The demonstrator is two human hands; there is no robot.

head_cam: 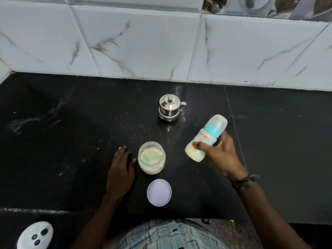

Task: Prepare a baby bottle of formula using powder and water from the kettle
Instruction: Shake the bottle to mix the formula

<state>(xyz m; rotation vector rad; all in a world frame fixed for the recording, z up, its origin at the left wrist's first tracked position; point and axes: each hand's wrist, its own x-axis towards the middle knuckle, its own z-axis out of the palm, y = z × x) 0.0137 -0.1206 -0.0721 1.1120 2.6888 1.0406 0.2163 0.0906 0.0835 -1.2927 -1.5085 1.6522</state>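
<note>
- The right hand [218,151] grips the bottle [204,140] round its lower body and holds it tilted in the air, cap end pointing up and away, over the right-middle of the surface [71,132].
- The left hand [120,167] lies flat and open on the surface, fingers straight, thumb just beside the jar [151,157].
- The bottle is capped and holds pale, milky liquid in its lower half, so I judge that powder and water are both in and mixing is the step in hand.
- The jar stands open near the front middle, powder inside with a green scoop [150,157] lying in it; its lid [159,192] lies flat just in front, toward the front edge.
- The kettle [169,108], lid on, stands behind the jar, toward the back edge.
- Left to do, by my reading: finish mixing, set the bottle down, close the jar.
- The surface is black polished stone with pale specks; white marbled wall tiles [143,42] rise behind it.
- A white object with dark buttons [36,235] sits at the front left corner.
</note>
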